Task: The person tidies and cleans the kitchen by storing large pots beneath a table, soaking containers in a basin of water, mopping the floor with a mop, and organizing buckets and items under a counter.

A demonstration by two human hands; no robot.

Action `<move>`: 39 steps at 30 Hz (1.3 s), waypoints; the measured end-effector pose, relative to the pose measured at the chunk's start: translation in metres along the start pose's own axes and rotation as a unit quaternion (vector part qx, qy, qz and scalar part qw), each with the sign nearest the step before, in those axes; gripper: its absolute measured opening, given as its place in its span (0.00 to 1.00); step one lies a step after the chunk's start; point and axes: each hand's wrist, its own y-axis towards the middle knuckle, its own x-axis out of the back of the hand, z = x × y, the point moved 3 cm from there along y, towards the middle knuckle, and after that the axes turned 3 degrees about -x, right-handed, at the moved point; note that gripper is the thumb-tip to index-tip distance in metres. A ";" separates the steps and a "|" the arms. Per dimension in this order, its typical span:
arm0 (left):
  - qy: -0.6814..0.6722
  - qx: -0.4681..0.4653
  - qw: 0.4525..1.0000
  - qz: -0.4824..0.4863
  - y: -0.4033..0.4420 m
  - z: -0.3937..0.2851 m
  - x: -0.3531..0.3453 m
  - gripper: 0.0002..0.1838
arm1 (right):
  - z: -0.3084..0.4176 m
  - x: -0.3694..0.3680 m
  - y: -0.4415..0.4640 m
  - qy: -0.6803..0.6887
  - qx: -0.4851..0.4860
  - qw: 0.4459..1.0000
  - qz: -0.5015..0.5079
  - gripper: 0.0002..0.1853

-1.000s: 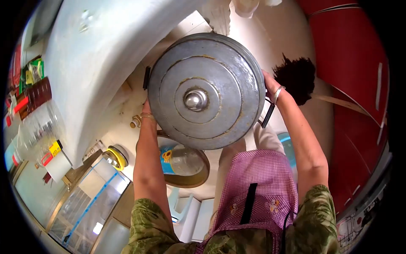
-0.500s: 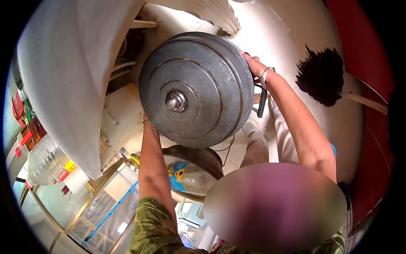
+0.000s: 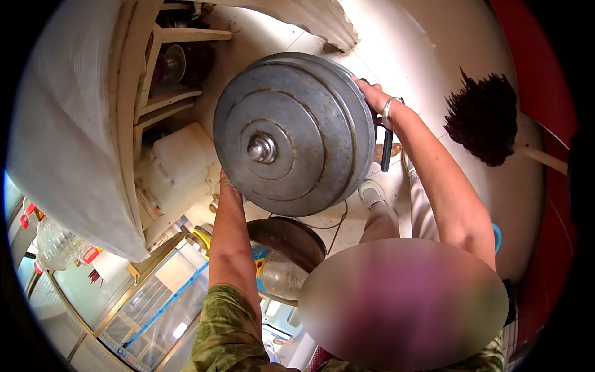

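A large grey metal pot (image 3: 310, 158) with a stepped round lid (image 3: 291, 118) is held up in front of me, tilted so its shiny knob faces me. My right hand (image 3: 374, 97), a bracelet at its wrist, grips the pot's right side above a black side handle (image 3: 387, 150). On the opposite side, my left hand (image 3: 227, 180) reaches under the lower left edge; its fingers are hidden behind the pot. Below it, a clear plastic bottle (image 3: 285, 277) with a blue and yellow label lies by a dark brown round rim (image 3: 291, 239).
To the left, a pale cloth (image 3: 68, 142) hangs over a wooden shelf frame (image 3: 149, 74), with a whitish container (image 3: 183, 152) beside it. A dark-bristled broom (image 3: 483, 118) stands at right near a red surface (image 3: 545, 62). Clear plastic jugs (image 3: 59, 242) sit at lower left.
The pot stays in both hands and sits slightly further right in view. The cloth appears further left, showing more of the shelves. The broom has shifted right in view.
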 end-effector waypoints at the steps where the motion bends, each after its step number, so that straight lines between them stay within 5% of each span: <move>1: -0.001 0.000 1.000 0.000 0.002 0.001 0.000 0.40 | -0.001 -0.001 0.004 0.006 0.003 1.000 0.001 0.50; 23: -0.058 0.011 0.998 -0.005 0.024 0.029 0.005 0.41 | -0.012 0.003 0.019 -0.015 0.030 0.999 -0.008 0.52; 27: -0.063 0.011 0.998 -0.009 0.016 0.032 0.008 0.42 | -0.030 0.021 0.057 -0.140 0.132 0.979 -0.069 0.52; 28: -0.069 0.014 0.997 -0.010 0.013 0.033 0.008 0.42 | -0.023 0.026 0.027 -0.176 0.161 0.957 -0.163 0.48; 30: -0.076 0.020 0.997 -0.010 0.003 0.036 0.008 0.42 | -0.032 0.049 -0.005 -0.138 0.339 0.897 -0.248 0.40; 32: -0.082 0.025 0.996 -0.010 -0.009 0.037 0.004 0.42 | -0.056 0.058 -0.058 -0.012 0.370 0.892 -0.260 0.36; 34: -0.076 0.037 0.996 -0.015 -0.025 0.035 0.006 0.44 | -0.102 0.068 -0.071 0.011 0.330 0.913 -0.241 0.37; 39: 0.020 0.077 0.997 0.012 -0.090 0.010 -0.052 0.50 | -0.181 0.019 -0.073 0.129 0.083 0.986 0.070 0.49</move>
